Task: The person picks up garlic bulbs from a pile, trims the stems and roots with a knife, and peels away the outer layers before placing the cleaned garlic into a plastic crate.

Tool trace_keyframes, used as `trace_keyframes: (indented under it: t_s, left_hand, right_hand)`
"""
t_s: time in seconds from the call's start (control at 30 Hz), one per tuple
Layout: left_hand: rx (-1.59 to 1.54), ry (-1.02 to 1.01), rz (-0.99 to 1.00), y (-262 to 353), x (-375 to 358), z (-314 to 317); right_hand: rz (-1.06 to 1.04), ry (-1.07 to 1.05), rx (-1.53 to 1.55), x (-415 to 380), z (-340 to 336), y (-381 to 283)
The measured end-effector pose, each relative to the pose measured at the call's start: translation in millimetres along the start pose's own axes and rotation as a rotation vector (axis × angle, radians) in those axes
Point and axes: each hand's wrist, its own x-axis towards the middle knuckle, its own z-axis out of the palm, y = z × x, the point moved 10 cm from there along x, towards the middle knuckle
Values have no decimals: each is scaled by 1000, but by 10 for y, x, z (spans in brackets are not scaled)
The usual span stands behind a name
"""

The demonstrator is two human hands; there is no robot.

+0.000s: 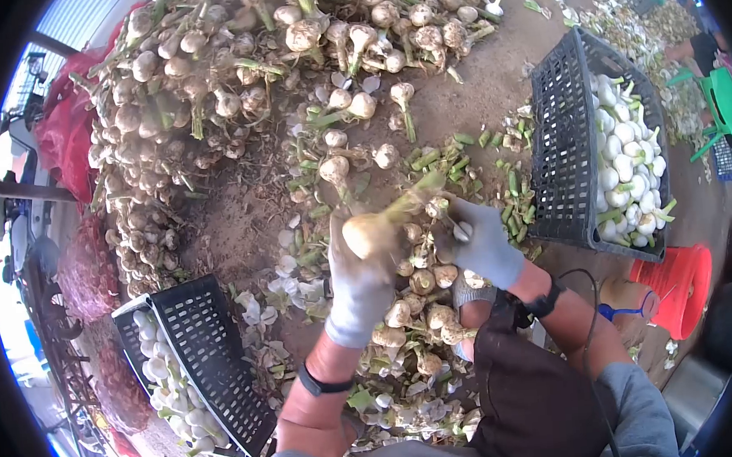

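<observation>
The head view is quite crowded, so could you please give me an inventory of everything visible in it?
Held bulb: one, pale, in the left hand
Soiled bulbs: too many to count, brownish white, heaped upper left and scattered centrally
Black crates: two nearby, black, right and lower left
Clean bulbs: many, white, in both crates
Stalk pieces: many, green, ground left of the right crate
Peelings: many, whitish, ground at centre
Red container: one, red, lower right
Green chair: one, green, far right
Red sheeting: uncounted, red, left
Wristbands: two, black, both wrists
Left hand: one, pale glove, centre
Right hand: one, pale glove, right of centre
</observation>
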Motion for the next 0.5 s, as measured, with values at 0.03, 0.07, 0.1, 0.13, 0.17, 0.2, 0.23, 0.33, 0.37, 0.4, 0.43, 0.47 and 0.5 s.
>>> trace_keyframes:
  t_s: [0.03, 0.07, 0.1, 0.13, 0.17, 0.2, 0.23, 0.33, 0.37, 0.4, 0.43, 0.47, 0.5]
  left_hand:
    - [-304, -41, -38, 19, -91, 115]
    - [-232, -101, -106, 14, -155, 177]
    - [-73, -242, -95, -57, -130, 158]
    - [93, -366, -94, -197, -128, 72]
    - [333, -368, -229, -372, -44, -63]
    - [543, -240, -192, -522, 174, -340]
    - [593, -39, -214, -492, 390, -641]
    - [1254, 526, -273, -354, 1038, -1377]
    - [1398, 469, -240, -611, 1355, -1663]
    - [1391, 462, -236, -599, 1484, -1698]
    - [1390, 387, -238, -662, 1574, -1701]
    - [1392, 314, -242, -720, 1614, -1696]
    - [1170, 246, -22, -713, 1597, -1643]
  right_hand:
    - [379, -45, 354, -62, 190, 606]
    - [398, -20, 111, -139, 131, 955]
    - [434, 35, 92, -215, 10, 1059]
    - [478, 80, 79, -292, -52, 1155]
    - [488, 69, 92, -335, -45, 1177]
    - [447, 96, 53, -322, -112, 1129]
    - [401, 123, 11, -275, -152, 1087]
    - [517, 109, 226, -222, 24, 1220]
    - [468, 65, 44, -151, -12, 1059]
    - [448, 55, 74, -109, 18, 1032]
    - [422, 61, 58, -86, 28, 1044]
    - [397, 66, 46, -62, 34, 1053]
    - [401, 67, 49, -51, 26, 1076]
